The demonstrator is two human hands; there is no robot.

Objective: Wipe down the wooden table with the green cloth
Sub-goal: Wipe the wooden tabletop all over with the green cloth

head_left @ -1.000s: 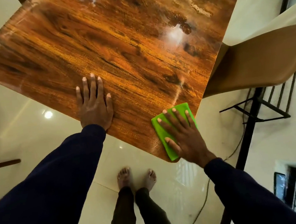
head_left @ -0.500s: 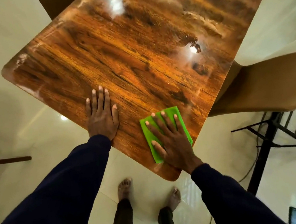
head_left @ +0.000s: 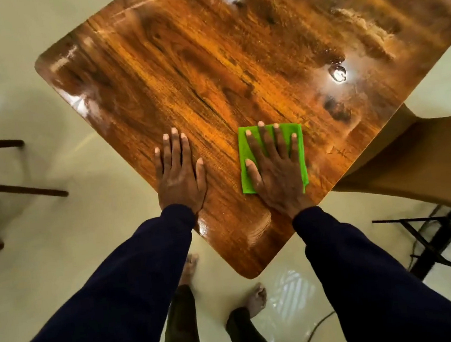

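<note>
text: none readable | labels: none | brands: none | numbers: none | signs: none

- One wooden table (head_left: 234, 58).
- One green cloth (head_left: 244, 146).
- Two hands: left hand (head_left: 179, 175), right hand (head_left: 276, 171).
- Two bare feet: one (head_left: 188, 268), the other (head_left: 256, 298).
- One tan chair (head_left: 418, 167).
- One cable (head_left: 316, 331) on the floor.

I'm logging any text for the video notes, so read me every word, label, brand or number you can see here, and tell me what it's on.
None: no readable text anywhere.
The green cloth under the right hand is plain.
The wooden table shows only grain and glare.
The left hand and sleeves carry no print.
</note>
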